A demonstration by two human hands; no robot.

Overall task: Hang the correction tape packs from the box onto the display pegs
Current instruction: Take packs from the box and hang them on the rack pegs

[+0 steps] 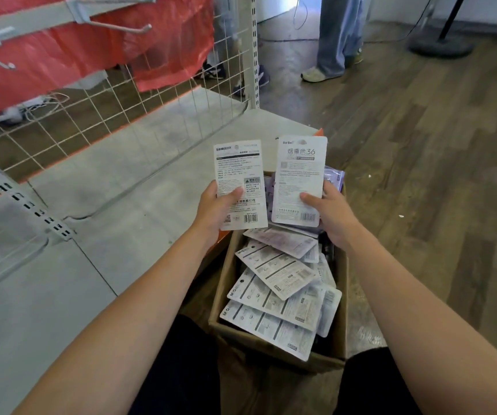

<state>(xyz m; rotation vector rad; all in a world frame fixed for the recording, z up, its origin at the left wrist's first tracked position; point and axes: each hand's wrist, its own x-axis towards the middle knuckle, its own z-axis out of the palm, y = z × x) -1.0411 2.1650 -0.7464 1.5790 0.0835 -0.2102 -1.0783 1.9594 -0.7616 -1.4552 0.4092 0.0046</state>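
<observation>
2 packs are held upright over the far end of the box [229,283], printed backs to the camera, long axes running near to far, hang-hole ends away from the person. The left pack [239,175] is gripped low by the left hand [216,211], thumb across its face, fingers hidden behind the card. The right pack [299,172] is gripped the same way by the right hand [331,215], thumb on the face, fingers curled round the right edge. The small print on both is too blurred to read; only a large "36" shows on the right one.

More packs [274,295] lie loosely stacked in the box, backs up, long axes slanting across it; what lies under them is hidden. The box stands on the floor, just beside the front edge of the shelf [115,181].

At the top left corner, 2 pegs [118,26] stick out from a rail, partly cut off by the frame edge. Behind them hangs red sheeting [61,58] and a wire grid [181,94]. Another person's legs [337,34] stand at the far side, cut off above.
</observation>
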